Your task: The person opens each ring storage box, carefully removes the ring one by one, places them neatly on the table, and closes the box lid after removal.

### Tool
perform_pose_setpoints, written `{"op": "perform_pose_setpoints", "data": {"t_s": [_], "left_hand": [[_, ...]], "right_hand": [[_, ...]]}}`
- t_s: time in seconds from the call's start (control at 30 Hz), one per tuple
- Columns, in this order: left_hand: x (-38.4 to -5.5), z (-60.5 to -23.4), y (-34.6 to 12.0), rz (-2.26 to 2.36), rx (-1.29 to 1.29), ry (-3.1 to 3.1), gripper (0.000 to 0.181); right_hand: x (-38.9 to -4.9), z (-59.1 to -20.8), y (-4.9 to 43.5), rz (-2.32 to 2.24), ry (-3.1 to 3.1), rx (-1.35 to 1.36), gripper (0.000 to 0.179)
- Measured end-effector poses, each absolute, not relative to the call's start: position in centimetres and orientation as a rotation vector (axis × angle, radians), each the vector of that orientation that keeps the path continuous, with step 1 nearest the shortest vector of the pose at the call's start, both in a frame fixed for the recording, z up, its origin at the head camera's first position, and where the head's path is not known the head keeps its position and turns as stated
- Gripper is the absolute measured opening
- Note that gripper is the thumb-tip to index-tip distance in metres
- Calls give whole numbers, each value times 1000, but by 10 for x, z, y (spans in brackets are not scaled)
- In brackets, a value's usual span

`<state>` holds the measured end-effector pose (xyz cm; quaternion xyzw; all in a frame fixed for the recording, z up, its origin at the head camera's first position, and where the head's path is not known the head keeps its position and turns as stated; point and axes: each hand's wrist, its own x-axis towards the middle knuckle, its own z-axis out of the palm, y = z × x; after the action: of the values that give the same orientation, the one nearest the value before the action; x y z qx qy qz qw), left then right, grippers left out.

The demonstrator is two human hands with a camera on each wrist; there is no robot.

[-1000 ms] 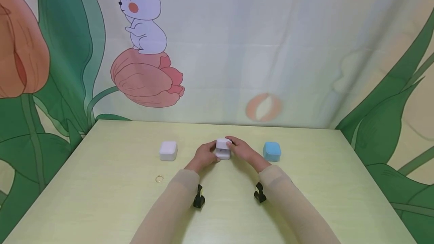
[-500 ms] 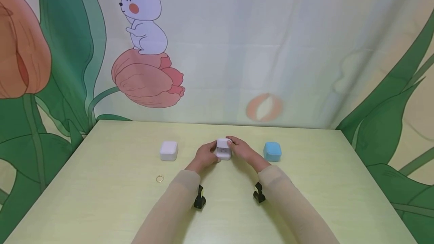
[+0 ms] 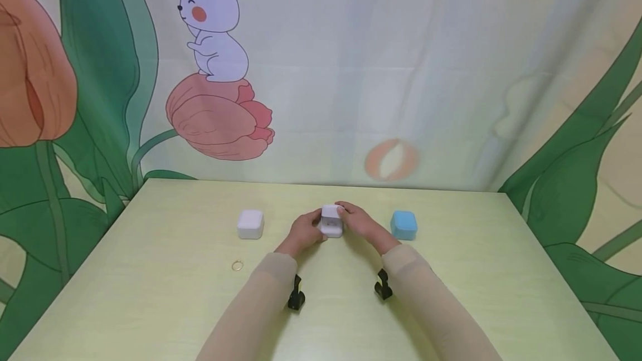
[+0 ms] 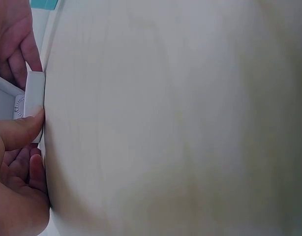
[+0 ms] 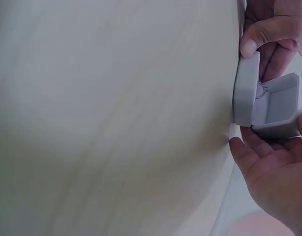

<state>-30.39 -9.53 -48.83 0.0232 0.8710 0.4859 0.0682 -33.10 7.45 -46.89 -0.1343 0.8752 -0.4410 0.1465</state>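
A small white ring box stands in the middle of the table with its lid raised. Inside it sits a silvery ring that looks set with small stones. My left hand holds the base from the left, its thumb on the front. On the right side, my right hand grips the lid, thumb at its edge and the other fingers behind and below.
Left of the hands stands a closed white box, with a thin gold ring lying nearer on the table. A closed blue box stands to the right. A printed curtain hangs behind the table's back edge.
The lid of the ring box has tilted further back, and more of the inside shows. Both hands keep their hold in nearly the same place.
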Motion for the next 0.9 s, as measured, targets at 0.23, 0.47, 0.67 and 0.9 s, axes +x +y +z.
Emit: {"op": "perform_pose_setpoints", "data": {"t_s": [0.23, 0.47, 0.67, 0.9], "left_hand": [[-304, -488, -94, 1458, 67, 2626, 76], [-301, -486, -95, 1444, 60, 2629, 77], [-302, -485, -95, 1455, 63, 2619, 77], [-304, -488, -95, 1465, 54, 2605, 78]], "right_hand": [[-331, -465, 74, -1279, 2512, -362, 50], [-335, -468, 73, -1318, 2456, -360, 50], [-366, -498, 83, -1395, 2382, -427, 56], [-354, -479, 77, -1391, 2349, -342, 53]]}}
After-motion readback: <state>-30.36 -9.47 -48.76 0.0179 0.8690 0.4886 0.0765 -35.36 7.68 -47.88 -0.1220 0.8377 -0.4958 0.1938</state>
